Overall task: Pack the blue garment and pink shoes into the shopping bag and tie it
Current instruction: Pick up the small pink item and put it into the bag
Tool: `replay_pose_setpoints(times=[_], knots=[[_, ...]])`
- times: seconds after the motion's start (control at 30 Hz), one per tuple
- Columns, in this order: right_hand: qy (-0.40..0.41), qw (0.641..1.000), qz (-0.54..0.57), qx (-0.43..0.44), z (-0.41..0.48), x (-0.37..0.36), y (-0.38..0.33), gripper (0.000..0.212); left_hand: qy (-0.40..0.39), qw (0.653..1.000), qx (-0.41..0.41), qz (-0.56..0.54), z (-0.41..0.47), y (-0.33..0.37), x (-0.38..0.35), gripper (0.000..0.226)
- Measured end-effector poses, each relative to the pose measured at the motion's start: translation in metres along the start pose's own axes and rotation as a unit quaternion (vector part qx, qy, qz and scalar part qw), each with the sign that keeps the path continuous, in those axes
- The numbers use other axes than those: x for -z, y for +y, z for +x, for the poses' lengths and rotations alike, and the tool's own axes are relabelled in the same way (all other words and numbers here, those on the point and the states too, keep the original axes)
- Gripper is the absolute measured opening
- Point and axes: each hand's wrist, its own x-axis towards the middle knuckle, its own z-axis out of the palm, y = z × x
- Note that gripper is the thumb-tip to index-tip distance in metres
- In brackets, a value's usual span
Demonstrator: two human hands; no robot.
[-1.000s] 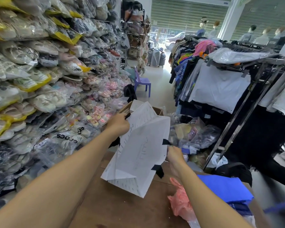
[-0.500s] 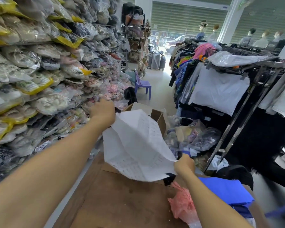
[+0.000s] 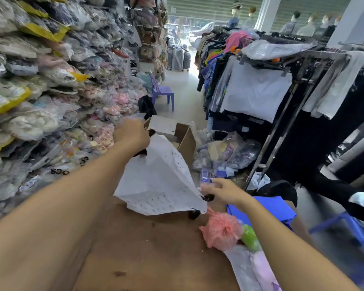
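A white paper shopping bag (image 3: 162, 181) with black ribbon handles hangs flattened and tilted above the brown table (image 3: 145, 253). My left hand (image 3: 131, 136) grips its top edge. My right hand (image 3: 221, 192) pinches its lower right corner by a black ribbon, fingers partly spread. The folded blue garment (image 3: 277, 208) lies on the table's right side, just behind my right wrist. Near my right forearm sit a crumpled pink plastic bag (image 3: 221, 229), a green object (image 3: 250, 238) and a clear packet (image 3: 256, 269) holding something pale pink, likely the shoes.
An open cardboard box (image 3: 186, 139) stands beyond the table. Bagged shoes are stacked in a wall on the left (image 3: 40, 101). Clothes racks (image 3: 282, 127) line the right, with bagged goods on the floor below. A purple chair (image 3: 162, 93) stands in the aisle; a blue stool (image 3: 349, 225) sits at right.
The bag has swung from upright to tilted and lower over the table. My left hand moved left and up, then slightly back; my right hand dropped toward the blue garment.
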Motion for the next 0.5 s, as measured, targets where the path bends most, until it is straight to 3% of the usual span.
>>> replay_pose_setpoints(times=[0.1, 0.2, 0.27, 0.4, 0.5], knots=[[-0.071, 0.994, -0.083, -0.025, -0.017, 0.008, 0.032, 0.078, 0.005, 1.000, -0.013, 0.017, -0.002, 0.009, -0.012, 0.026], [-0.136, 0.958, -0.248, -0.050, -0.021, -0.001, 0.065, 0.109, -0.008, 0.999, -0.021, 0.022, -0.006, 0.017, -0.017, 0.021], [-0.134, 0.949, -0.283, -0.037, -0.024, -0.017, 0.073, 0.118, -0.014, 0.997, -0.044, 0.058, -0.009, 0.023, -0.017, 0.018], [-0.073, 0.933, -0.352, -0.001, -0.020, -0.047, 0.075, 0.095, -0.013, 0.991, -0.072, 0.112, -0.013, 0.032, -0.014, 0.017], [-0.050, 0.942, -0.331, -0.007, -0.023, -0.049, 0.070, 0.077, 0.010, 0.989, -0.079, 0.122, -0.013, 0.032, -0.015, 0.018]])
